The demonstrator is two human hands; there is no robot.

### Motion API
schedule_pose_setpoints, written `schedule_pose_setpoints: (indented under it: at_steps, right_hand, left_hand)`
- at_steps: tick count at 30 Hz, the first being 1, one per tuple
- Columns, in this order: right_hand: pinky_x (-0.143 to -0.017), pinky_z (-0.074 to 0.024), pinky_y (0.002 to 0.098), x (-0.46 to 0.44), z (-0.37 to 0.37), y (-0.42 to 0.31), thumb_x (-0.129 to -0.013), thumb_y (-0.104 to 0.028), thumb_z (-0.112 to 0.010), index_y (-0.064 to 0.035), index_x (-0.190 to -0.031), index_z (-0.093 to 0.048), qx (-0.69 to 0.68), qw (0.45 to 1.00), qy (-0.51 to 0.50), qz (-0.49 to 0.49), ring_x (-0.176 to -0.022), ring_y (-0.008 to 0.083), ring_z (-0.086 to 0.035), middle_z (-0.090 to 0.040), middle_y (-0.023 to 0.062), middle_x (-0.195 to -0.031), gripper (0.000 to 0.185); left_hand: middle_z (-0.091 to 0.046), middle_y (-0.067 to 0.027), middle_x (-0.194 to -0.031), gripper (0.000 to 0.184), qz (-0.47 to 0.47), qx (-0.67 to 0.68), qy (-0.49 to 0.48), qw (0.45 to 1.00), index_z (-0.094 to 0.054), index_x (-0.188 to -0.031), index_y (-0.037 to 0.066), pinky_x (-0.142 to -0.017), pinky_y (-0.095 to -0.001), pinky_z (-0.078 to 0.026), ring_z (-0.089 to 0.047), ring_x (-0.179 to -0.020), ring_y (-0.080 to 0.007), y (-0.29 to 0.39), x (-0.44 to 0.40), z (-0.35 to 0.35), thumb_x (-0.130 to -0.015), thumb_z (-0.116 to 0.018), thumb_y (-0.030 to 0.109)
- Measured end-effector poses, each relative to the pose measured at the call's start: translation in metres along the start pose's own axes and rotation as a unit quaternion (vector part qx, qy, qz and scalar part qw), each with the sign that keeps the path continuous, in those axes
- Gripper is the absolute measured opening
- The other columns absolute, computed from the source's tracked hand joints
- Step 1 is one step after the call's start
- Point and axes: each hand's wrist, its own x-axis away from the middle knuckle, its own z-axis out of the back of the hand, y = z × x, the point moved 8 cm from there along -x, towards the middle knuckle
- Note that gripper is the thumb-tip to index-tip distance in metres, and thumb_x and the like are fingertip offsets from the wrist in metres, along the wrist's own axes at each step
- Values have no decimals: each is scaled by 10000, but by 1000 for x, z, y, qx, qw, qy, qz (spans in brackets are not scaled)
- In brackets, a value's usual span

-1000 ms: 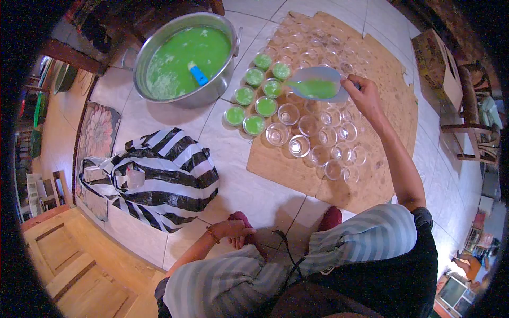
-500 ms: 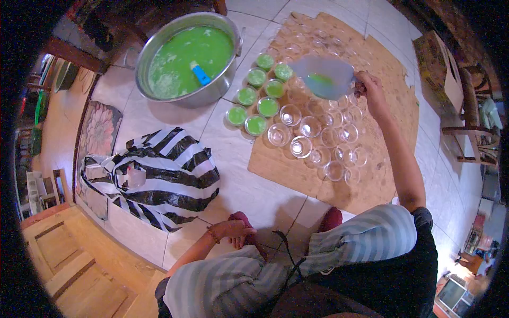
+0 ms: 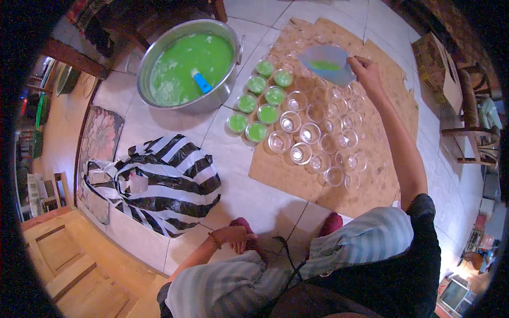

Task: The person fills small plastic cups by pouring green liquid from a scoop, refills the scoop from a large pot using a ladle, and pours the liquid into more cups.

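Note:
My right hand (image 3: 366,74) grips the handle of a translucent pitcher (image 3: 326,63) with some green liquid in it, held over rows of clear cups (image 3: 309,133) on brown cardboard (image 3: 291,177). Several cups (image 3: 267,113) at the left edge of the rows hold green liquid. A large metal pot (image 3: 228,87) of green liquid stands at the upper left, with a blue-handled tool (image 3: 201,83) in it. My left hand (image 3: 236,237) hangs near my foot, fingers loosely apart, holding nothing.
A black-and-white striped plastic bag (image 3: 175,185) lies on the tiles left of my feet. Beyond it is a floral mat (image 3: 101,132). A wooden panel (image 3: 79,259) is at the lower left. At the right stand a cardboard box (image 3: 432,69) and a wooden chair (image 3: 469,130).
My right hand has moved the pitcher slightly up and right, away from the filled cups, and its tilt has changed. My left hand stays by my foot.

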Motion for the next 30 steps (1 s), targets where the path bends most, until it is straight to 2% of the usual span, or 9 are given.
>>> schedule_pose_setpoints:
  at_steps: [2,5,9,15,18,30]
  right_hand:
    - [-522,-396,258,0,0,-9,-793,-386,-574,-23,-872,-674,35,999,-3,15,-578,103,-499,-555,24,-641,384]
    - [-579,-432,287,0,-2,-12,-782,-406,-568,-16,-888,-672,92,995,19,33,-614,134,-545,-604,64,-680,417]
    - [-651,-456,312,-7,-5,-4,-778,-406,-565,-6,-921,-665,123,992,-2,28,-673,179,-594,-652,111,-754,437]
    - [-657,-455,320,-4,0,-17,-773,-419,-568,-1,-929,-664,138,989,11,43,-682,193,-601,-649,125,-749,457]
    - [-845,-463,359,-2,0,-20,-814,-424,-560,-33,-1075,-626,166,985,-37,8,-944,269,-619,-646,142,-1025,475]
    - [-853,-461,359,-4,4,-28,-835,-456,-527,13,-1066,-618,178,983,-32,23,-944,277,-620,-642,159,-1026,531]
  left_hand:
    - [-648,-81,-594,709,60,-11,16,998,-692,-650,32,-420,-243,-476,-600,-456,-152,14,14,-1,-885,-329,594]
    - [-651,-77,-597,710,98,3,27,995,-695,-646,41,-421,-232,-473,-593,-446,-147,15,19,-1,-875,-336,608]
    - [-653,-64,-597,707,80,-35,42,995,-698,-643,52,-422,-232,-472,-588,-440,-144,24,23,2,-869,-339,618]
    - [-653,-53,-596,698,99,-51,48,993,-695,-626,61,-432,-235,-488,-602,-466,-142,29,26,2,-886,-324,592]
    - [-655,-53,-603,697,88,-68,61,992,-695,-624,64,-445,-237,-501,-609,-475,-145,34,30,3,-890,-319,587]
    - [-660,-81,-622,699,104,-19,30,994,-698,-664,32,-432,-252,-501,-621,-482,-168,11,15,1,-881,-341,592]
